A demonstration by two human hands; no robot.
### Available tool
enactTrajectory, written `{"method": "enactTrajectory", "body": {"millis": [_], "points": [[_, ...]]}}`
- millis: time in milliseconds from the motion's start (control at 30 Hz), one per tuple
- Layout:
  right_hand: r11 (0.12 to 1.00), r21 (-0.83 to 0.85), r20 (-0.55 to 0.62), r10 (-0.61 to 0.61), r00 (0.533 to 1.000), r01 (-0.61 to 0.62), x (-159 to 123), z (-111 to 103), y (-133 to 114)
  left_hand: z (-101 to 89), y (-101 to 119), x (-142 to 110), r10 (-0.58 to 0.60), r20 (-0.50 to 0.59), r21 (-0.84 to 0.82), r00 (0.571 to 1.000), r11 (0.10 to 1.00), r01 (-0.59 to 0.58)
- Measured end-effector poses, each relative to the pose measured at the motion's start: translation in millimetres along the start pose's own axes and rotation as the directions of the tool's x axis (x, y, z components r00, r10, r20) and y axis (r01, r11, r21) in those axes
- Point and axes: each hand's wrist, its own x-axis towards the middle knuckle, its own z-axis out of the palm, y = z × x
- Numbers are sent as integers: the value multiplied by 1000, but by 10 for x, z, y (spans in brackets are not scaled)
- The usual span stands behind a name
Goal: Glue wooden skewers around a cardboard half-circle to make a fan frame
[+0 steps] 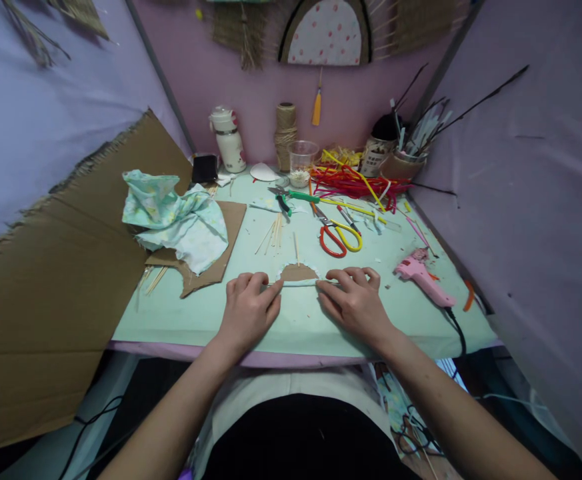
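Note:
A half-round cardboard piece (298, 272) lies flat on the table, its brown side up and its rim edged with pale blue cloth. Along its straight near edge runs a folded strip of the same cloth. My left hand (251, 303) pinches the left end of that edge between thumb and fingers. At the right end, my right hand (355, 300) does the same. What looks like a thin stick shows at both ends, partly hidden by my fingers. Another thin wooden stick (297, 248) points away from the curved rim.
A pink glue gun (425, 279) lies at the right, its cord over the edge. Scissors (339, 237), green-handled pliers (295, 195) and red pipe cleaners (355, 183) lie beyond my hands. Floral cloth (181, 217) covers cardboard at the left, beside a large cardboard sheet (71, 287).

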Motion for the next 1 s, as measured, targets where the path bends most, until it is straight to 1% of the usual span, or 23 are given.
{"method": "enactTrajectory", "body": {"millis": [233,500,767,900,1000], "points": [[1000,-6,-9,2,1000,-2,-3,6,2,-5,1,2,-2,3,-4,1000,1000,2],[1000,-1,41,17,999,-17,-4,-26,-7,0,-4,1,-2,11,-7,1000,1000,2],[999,9,46,36,998,-36,-16,-11,-11,1,2,0,-6,3,-10,1000,1000,6],[999,17,52,43,998,-44,-16,-7,-8,0,3,-5,12,4,-27,1000,1000,-12],[998,37,25,48,999,-49,-26,-15,4,-4,0,-16,52,-8,-49,999,997,-52]]}}
